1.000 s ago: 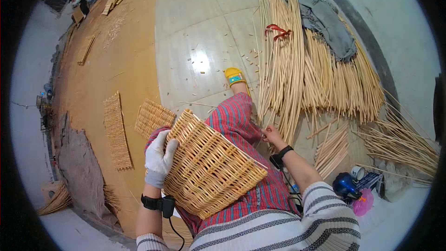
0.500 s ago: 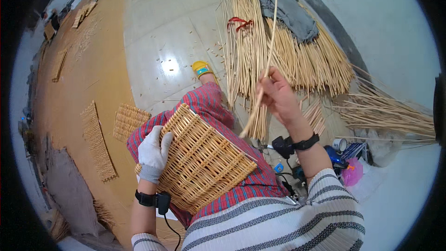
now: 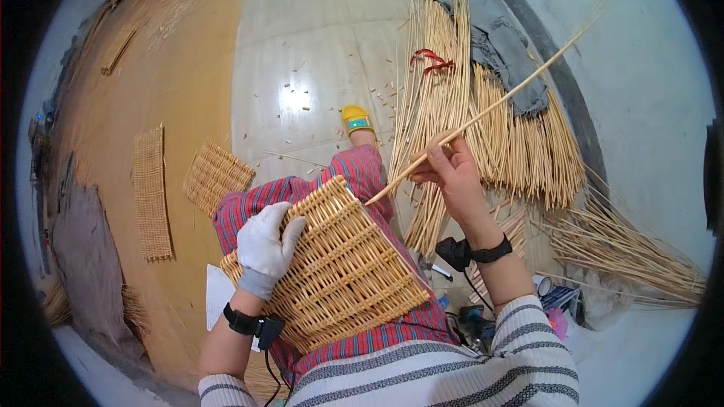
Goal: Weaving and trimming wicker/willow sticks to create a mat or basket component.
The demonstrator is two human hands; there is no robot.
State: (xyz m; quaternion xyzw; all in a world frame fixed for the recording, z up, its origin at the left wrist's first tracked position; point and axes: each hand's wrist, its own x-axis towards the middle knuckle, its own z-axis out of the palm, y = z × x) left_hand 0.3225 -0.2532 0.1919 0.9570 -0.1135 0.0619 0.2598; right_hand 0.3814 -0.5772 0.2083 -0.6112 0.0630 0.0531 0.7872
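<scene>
A woven cane panel (image 3: 351,275) lies tilted across my lap on red striped cloth (image 3: 343,166). My left hand (image 3: 265,245), in a white glove, grips the panel's left side, fingers curled at its upper part. My bare right hand (image 3: 452,177) pinches a long pale reed (image 3: 520,84). The reed slants from the far upper right down to a lower tip beside the panel's top right corner; whether the tip touches the weave I cannot tell.
Loose reeds (image 3: 528,158) lie right with red ribbon (image 3: 426,56) and grey cloth (image 3: 498,38); more reeds (image 3: 618,245) fan lower right. Woven panels (image 3: 151,192) rest on tan flooring at left, near grey sacking (image 3: 87,256). My yellow-slippered foot (image 3: 354,117) is ahead.
My right hand has come up from the reed bundle holding one reed, which has swung from near upright to a slant toward the panel. My left hand still grips the panel.
</scene>
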